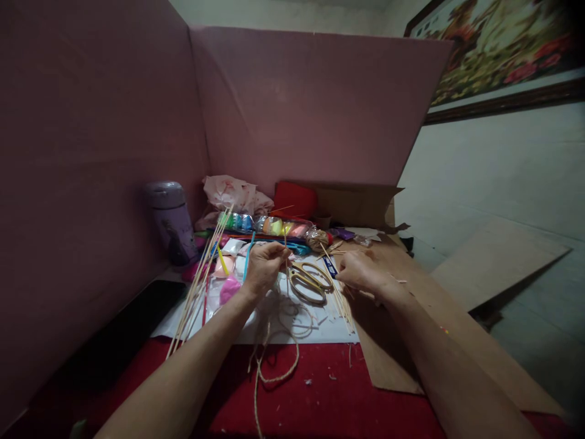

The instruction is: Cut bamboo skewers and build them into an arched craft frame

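Observation:
My left hand, fingers pinched, grips a thin wooden stick that stands nearly upright. To its right, gold-handled scissors lie on white paper. My right hand is closed over the sticks and cardboard; what its fingers hold, if anything, is hidden. Right beside those fingers is a blue piece with white print. Below them, several short sticks lie in a loose bunch. A length of twine curls from under my left hand over the red cloth.
Long thin sticks slant across the left side. Behind are packs of coloured clay, a twine ball and a purple bottle. A cardboard sheet covers the right, a black slab the left. Pink panels stand around.

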Action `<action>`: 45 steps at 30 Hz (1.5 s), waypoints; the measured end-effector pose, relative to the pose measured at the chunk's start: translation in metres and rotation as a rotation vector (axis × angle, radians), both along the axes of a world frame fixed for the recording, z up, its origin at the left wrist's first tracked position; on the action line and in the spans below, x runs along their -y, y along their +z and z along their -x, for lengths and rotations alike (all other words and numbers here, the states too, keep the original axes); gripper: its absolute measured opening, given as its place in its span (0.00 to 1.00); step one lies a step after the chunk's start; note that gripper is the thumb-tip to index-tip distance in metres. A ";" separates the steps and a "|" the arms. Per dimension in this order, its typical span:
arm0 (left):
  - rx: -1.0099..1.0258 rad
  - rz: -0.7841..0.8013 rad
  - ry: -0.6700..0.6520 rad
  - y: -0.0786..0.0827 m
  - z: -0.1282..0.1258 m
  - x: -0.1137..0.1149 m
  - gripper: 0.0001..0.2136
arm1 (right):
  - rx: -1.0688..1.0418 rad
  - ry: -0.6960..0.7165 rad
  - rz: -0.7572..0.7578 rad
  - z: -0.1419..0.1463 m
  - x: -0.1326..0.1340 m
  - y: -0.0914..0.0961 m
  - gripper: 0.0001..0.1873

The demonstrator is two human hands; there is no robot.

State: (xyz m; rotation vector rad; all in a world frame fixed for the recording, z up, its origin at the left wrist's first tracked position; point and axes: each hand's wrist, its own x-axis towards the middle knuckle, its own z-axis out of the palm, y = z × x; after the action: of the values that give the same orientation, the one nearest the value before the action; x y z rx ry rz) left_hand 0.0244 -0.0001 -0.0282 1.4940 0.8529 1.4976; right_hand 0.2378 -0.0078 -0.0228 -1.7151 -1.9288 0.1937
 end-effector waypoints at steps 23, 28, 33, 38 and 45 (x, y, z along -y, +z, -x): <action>-0.270 -0.274 0.096 -0.005 -0.005 0.005 0.09 | -0.384 0.453 -0.207 0.074 0.019 -0.025 0.08; -0.730 -0.316 0.526 0.003 0.016 -0.002 0.11 | -0.390 0.419 -0.157 0.074 0.018 -0.033 0.10; -1.252 -0.085 0.997 0.018 0.052 -0.011 0.13 | -0.358 0.429 -0.167 0.076 0.019 -0.035 0.08; -1.318 0.224 1.047 0.020 0.079 -0.022 0.13 | -0.379 0.462 -0.167 0.078 0.022 -0.032 0.09; -1.300 0.287 0.991 0.018 0.086 -0.029 0.12 | -0.378 0.464 -0.172 0.078 0.022 -0.032 0.09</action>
State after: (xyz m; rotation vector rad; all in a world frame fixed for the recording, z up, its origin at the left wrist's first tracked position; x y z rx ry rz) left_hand -0.0613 0.0287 -0.0106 1.8284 2.7199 0.6705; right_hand 0.1599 -0.0296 -0.0545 -1.0139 -1.9537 0.4708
